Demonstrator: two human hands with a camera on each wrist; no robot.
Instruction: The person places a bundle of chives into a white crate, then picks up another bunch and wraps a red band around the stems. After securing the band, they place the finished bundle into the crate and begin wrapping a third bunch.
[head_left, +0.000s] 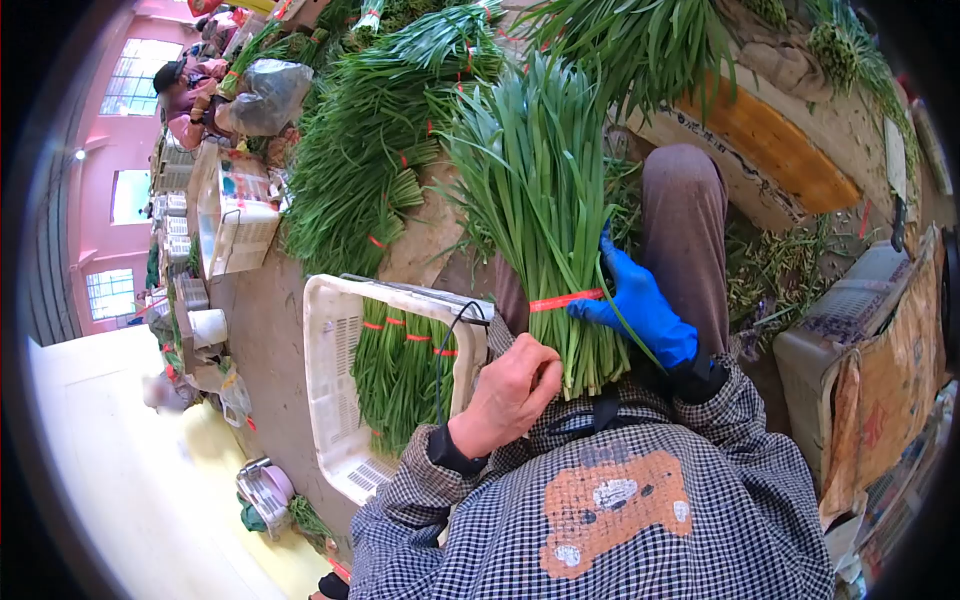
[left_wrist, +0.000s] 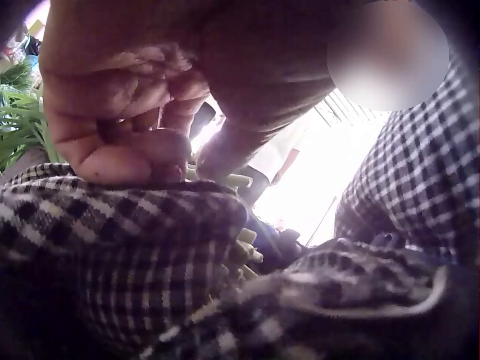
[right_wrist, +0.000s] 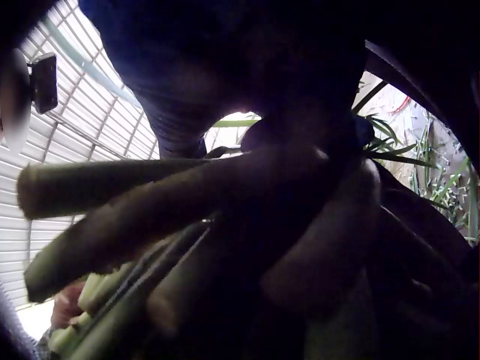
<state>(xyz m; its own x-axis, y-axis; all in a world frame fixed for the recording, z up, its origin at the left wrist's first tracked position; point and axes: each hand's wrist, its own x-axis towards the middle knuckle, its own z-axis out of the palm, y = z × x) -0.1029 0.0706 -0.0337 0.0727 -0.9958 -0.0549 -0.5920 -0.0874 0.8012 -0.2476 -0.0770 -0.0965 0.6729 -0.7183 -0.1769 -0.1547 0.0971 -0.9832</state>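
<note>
A bundle of garlic chives [head_left: 545,210], flat leaves pointing away and cut stem ends toward the body, stands over the lap with a red band [head_left: 566,300] round its stems. My right hand [head_left: 640,305], in a blue glove, grips it from the right, thumb across the front near the band. One loose leaf trails past the thumb. Thick stem ends [right_wrist: 142,217] fill the right wrist view. My bare left hand [head_left: 508,395] is curled beside the stem ends at the lower left, with nothing visible inside it. In the left wrist view its bent fingers [left_wrist: 131,154] lie over checked cloth.
At the left, a white plastic crate [head_left: 330,400] holds several banded bundles. A large heap of chives [head_left: 370,140] lies beyond it. Loose trimmings [head_left: 790,275] cover the ground right of the knee, near a grey crate [head_left: 815,370]. Another person [head_left: 190,100] sits far left.
</note>
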